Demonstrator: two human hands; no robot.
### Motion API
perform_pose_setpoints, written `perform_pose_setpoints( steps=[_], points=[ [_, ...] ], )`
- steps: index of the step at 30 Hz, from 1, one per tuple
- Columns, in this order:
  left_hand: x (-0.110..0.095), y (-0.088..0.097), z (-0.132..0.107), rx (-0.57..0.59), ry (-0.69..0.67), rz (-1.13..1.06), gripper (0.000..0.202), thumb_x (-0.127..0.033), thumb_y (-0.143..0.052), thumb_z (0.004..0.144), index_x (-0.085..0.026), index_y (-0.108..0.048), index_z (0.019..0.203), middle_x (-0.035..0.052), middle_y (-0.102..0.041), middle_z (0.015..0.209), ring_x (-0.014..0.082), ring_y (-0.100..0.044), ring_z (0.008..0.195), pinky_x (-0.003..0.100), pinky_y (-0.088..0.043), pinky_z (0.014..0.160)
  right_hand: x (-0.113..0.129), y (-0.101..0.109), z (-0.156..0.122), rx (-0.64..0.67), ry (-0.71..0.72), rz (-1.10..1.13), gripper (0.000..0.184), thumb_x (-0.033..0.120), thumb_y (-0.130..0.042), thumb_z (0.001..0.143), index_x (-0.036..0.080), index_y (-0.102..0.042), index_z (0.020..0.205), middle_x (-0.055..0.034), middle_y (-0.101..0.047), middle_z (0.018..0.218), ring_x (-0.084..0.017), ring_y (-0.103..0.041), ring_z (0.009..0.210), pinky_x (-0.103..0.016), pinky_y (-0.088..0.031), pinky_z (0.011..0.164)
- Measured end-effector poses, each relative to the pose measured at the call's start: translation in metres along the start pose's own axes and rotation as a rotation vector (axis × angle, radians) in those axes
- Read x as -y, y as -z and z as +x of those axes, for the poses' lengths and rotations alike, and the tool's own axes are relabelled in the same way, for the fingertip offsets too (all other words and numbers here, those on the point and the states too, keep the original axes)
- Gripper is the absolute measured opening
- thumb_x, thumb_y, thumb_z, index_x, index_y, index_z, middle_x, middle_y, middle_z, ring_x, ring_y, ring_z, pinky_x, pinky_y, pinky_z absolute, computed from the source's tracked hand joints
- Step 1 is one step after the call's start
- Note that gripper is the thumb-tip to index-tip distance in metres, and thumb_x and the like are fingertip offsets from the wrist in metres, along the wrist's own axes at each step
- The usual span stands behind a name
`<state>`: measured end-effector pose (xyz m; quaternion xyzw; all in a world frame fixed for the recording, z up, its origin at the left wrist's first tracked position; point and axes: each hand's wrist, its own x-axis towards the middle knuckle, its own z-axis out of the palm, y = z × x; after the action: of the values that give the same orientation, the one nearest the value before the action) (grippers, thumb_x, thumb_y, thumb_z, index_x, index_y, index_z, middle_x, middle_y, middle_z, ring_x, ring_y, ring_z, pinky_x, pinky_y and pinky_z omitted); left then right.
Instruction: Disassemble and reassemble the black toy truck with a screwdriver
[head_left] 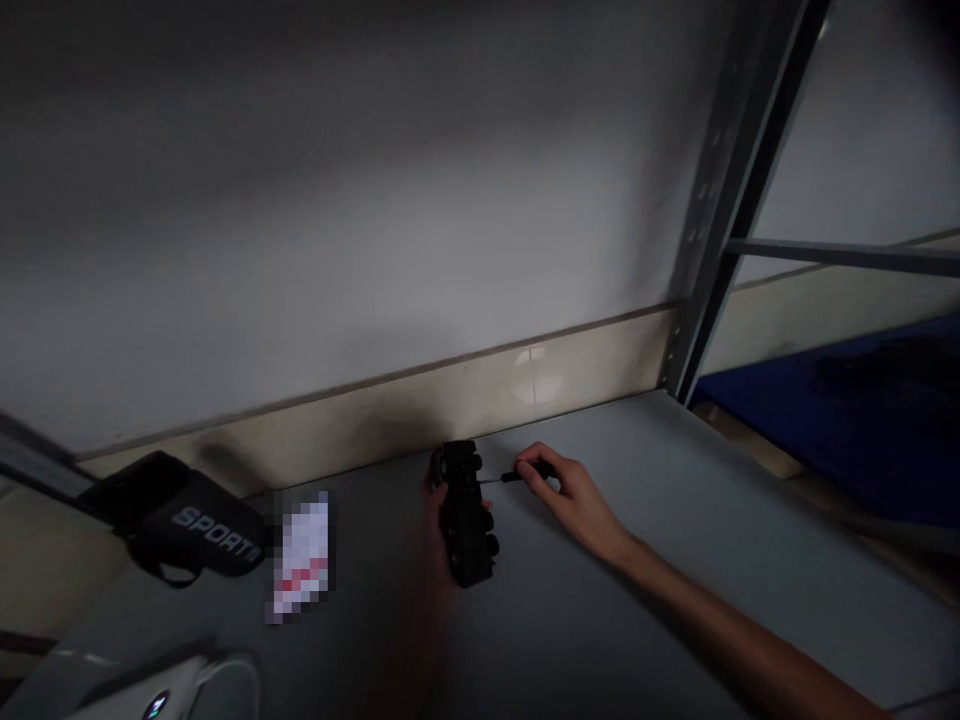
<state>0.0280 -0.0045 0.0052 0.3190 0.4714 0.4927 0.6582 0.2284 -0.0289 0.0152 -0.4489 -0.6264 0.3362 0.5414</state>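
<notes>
A black toy truck (465, 530) with small wheels along its side is held up over the grey shelf in my left hand (433, 508). My left fingers wrap around the truck, and most of them are hidden behind it. My right hand (574, 495) grips the dark handle of a screwdriver (513, 476) between thumb and fingers. The thin shaft points left, its tip at the truck's side near the middle wheels. In this dim light I cannot tell whether the tip touches a screw.
A black case marked SPORTS (214, 530) lies at the left beside a blurred-out white and red item (304, 560). A white device with a lit display and cable (169, 690) sits front left. Behind the shelf (622, 440) is a wall; a metal post (720, 270) rises right.
</notes>
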Motion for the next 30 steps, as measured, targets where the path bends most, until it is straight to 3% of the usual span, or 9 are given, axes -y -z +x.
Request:
perform_pose_setpoints(
  steps=[3,6,9,12,17,23,27,30],
  points=[
    [0.0045,-0.001,0.0024,-0.028,-0.152,0.059,0.087,-0.055,-0.073,0.086,-0.037,-0.03,0.16,-0.002,-0.073,0.077,0.0215,-0.068,0.054,0.029,-0.053,0.048,0.0033,-0.0011,-0.0028,0.015,-0.016,-0.028,0.033,0.051,-0.047,0.111,0.024,-0.062,0.099,-0.0015,-0.069,0.089,-0.02,-0.064,0.082,-0.032,-0.048,0.08],
    [0.0092,-0.0031,0.0027,-0.06,-0.239,0.106,0.091,-0.054,-0.076,0.083,-0.036,-0.03,0.16,-0.0023,-0.072,0.076,0.0212,-0.069,0.052,0.027,-0.052,0.047,0.0058,-0.0029,-0.0053,-0.02,-0.047,-0.043,0.031,0.047,-0.043,0.111,0.024,-0.06,0.099,0.0004,-0.064,0.082,-0.019,-0.06,0.076,-0.031,-0.045,0.076],
    [0.01,-0.0034,0.0026,-0.057,-0.203,0.078,0.093,-0.055,-0.079,0.08,-0.039,-0.032,0.159,-0.0019,-0.073,0.077,0.021,-0.068,0.05,0.028,-0.052,0.045,0.0058,-0.004,-0.0058,-0.042,-0.043,-0.027,0.016,0.036,-0.049,0.104,0.024,-0.057,0.111,0.0018,-0.06,0.084,-0.018,-0.057,0.072,-0.029,-0.044,0.07],
    [0.0086,-0.0017,0.003,-0.071,-0.201,0.069,0.091,-0.054,-0.08,0.08,-0.04,-0.034,0.157,-0.0003,-0.075,0.082,0.0216,-0.07,0.052,0.028,-0.053,0.045,0.0068,-0.0035,-0.0055,-0.046,-0.002,-0.036,0.022,0.03,-0.054,0.097,0.024,-0.055,0.118,0.0007,-0.059,0.091,-0.018,-0.059,0.077,-0.029,-0.045,0.071],
    [0.0082,-0.0012,0.0007,-0.026,-0.208,0.106,0.089,-0.058,-0.072,0.086,-0.038,-0.027,0.16,0.0003,-0.074,0.076,0.0225,-0.069,0.052,0.028,-0.051,0.045,0.0105,-0.0007,-0.0044,0.009,-0.077,-0.059,0.021,0.042,-0.047,0.106,0.024,-0.059,0.11,0.0034,-0.057,0.075,-0.017,-0.054,0.065,-0.029,-0.042,0.066],
    [0.0071,-0.0026,0.0009,-0.058,-0.196,0.102,0.096,-0.06,-0.077,0.081,-0.036,-0.028,0.16,0.0,-0.073,0.077,0.0222,-0.068,0.051,0.029,-0.052,0.045,0.0077,-0.0005,-0.0033,0.015,0.002,-0.079,0.022,0.034,-0.054,0.102,0.023,-0.056,0.12,0.0009,-0.058,0.089,-0.017,-0.058,0.076,-0.027,-0.043,0.069],
    [0.0067,-0.0022,-0.0001,-0.039,-0.194,0.112,0.096,-0.064,-0.075,0.082,-0.037,-0.026,0.161,-0.0008,-0.073,0.076,0.0225,-0.069,0.053,0.028,-0.052,0.046,0.0053,0.0007,-0.0024,0.049,-0.062,-0.096,0.026,0.045,-0.048,0.108,0.023,-0.058,0.118,0.0039,-0.057,0.076,-0.016,-0.052,0.065,-0.027,-0.038,0.063],
    [0.0063,-0.0027,-0.002,-0.034,-0.191,0.124,0.095,-0.064,-0.072,0.084,-0.037,-0.025,0.162,-0.0002,-0.073,0.074,0.0232,-0.068,0.053,0.029,-0.051,0.044,0.003,0.0007,-0.0016,0.071,-0.053,-0.085,0.021,0.041,-0.051,0.107,0.023,-0.059,0.115,0.0054,-0.057,0.073,-0.015,-0.05,0.062,-0.027,-0.039,0.064]
  ],
)
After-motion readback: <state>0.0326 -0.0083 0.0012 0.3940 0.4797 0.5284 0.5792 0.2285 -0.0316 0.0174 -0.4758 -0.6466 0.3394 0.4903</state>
